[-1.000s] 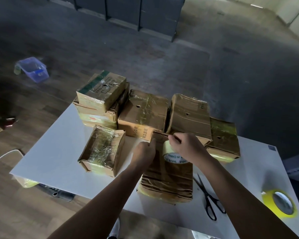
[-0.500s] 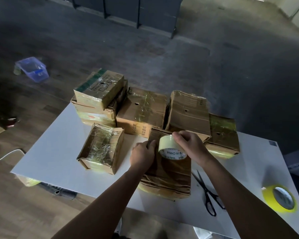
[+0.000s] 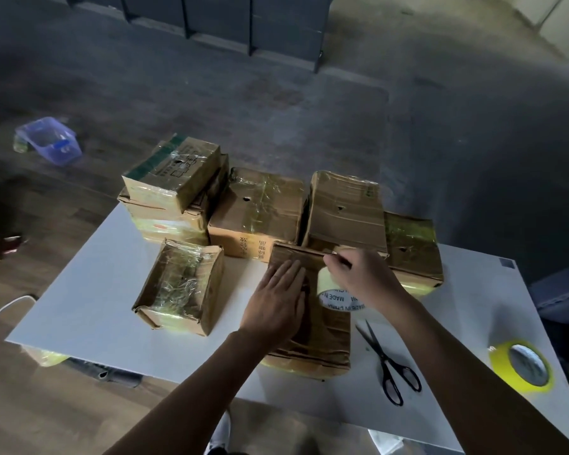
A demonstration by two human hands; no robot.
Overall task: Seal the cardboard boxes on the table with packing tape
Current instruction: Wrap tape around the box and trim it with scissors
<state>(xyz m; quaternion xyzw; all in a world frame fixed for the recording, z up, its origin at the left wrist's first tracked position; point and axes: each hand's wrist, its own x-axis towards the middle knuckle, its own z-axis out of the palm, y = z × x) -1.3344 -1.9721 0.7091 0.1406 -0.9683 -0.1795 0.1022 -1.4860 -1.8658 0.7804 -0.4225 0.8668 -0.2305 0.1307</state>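
1. Your left grip (image 3: 276, 300) lies flat and palm down on top of the nearest box (image 3: 312, 343). Its fingers are straight and held together, and it holds nothing.
2. Your right grip (image 3: 362, 277) is curled round the tape roll (image 3: 326, 284). The roll stands on edge on the same box, just right of the left fingers, with its printed core facing you.
3. The right fingertips reach the far edge of the nearest box. You cannot tell whether they pinch a loose tape end, because the strip is too thin and dim to make out.
4. The nearest box lies at the front middle of the white surface (image 3: 89, 300). Both grips and the left forearm hide most of its top, including any seam.
5. The other boxes sit as follows:
   - a taped box (image 3: 181, 287) at front left
   - a two-box stack (image 3: 174, 172) at rear left
   - a middle box (image 3: 260, 208) behind the nearest box
   - a raised box (image 3: 345, 208) to the right of the middle box
   - an end box (image 3: 411, 251), partly hidden behind the raised box
6. The print on the middle box is too small to read.
7. The scissors (image 3: 388, 366) lie to the right of the nearest box, apart from it. A yellow roll (image 3: 500, 359) lies near the right edge of the surface.
8. On the dim floor are a blue tub (image 3: 50, 142) and a white cable (image 3: 4, 310). The frame edge cuts the cable off.
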